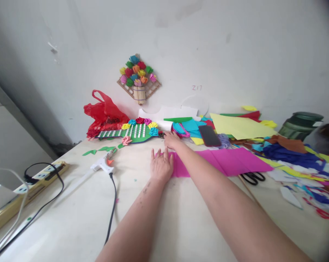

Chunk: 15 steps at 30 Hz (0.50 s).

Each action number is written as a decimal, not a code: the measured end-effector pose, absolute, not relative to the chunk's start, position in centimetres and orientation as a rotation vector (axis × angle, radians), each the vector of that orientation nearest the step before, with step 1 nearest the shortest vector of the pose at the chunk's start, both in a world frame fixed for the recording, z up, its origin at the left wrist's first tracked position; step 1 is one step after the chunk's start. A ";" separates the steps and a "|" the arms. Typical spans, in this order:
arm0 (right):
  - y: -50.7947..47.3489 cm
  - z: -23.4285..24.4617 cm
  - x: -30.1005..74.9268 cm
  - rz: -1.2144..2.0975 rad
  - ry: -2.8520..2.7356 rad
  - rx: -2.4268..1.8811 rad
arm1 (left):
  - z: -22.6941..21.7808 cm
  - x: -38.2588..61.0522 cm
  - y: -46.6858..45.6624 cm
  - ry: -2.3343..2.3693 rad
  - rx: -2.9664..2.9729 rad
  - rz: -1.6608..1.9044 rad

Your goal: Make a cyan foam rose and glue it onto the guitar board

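Note:
My left hand (pixel 162 165) lies flat with its fingers spread, over the left end of a long magenta sheet of paper (pixel 221 162). Fold lines cross the sheet. Beyond it, my right hand (pixel 172 140) reaches across with its fingers partly stretched out. Its fingertips are at a small dark object (pixel 161 135) that I cannot make out. Just left of that object lies a green guitar-shaped craft (pixel 138 134) with white strips and several coloured paper flowers. My right forearm passes over the magenta paper and hides part of it.
A hot glue gun (pixel 103 164) with a black cord rests left, near a power strip (pixel 36 187). Behind are a red plastic bag (pixel 107 112) and a phone (pixel 209 136). Black-handled scissors (pixel 253 178), coloured scraps (pixel 292 156) and a green container (pixel 300 125) are right.

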State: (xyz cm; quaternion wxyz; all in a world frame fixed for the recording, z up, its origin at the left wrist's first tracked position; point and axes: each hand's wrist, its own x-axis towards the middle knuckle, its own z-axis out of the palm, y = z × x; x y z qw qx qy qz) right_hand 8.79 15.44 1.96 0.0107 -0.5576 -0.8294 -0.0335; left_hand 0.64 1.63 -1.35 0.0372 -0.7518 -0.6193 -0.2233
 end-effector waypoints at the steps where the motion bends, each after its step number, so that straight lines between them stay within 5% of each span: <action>1: 15.8 2.1 8.6 -0.103 -2.603 -1.744 | -1.3 0.7 1.7 -1.913 -2.289 -0.709; 15: 18.6 2.7 7.7 -0.204 -2.674 -1.726 | -1.6 0.8 2.0 -1.900 -2.190 -0.804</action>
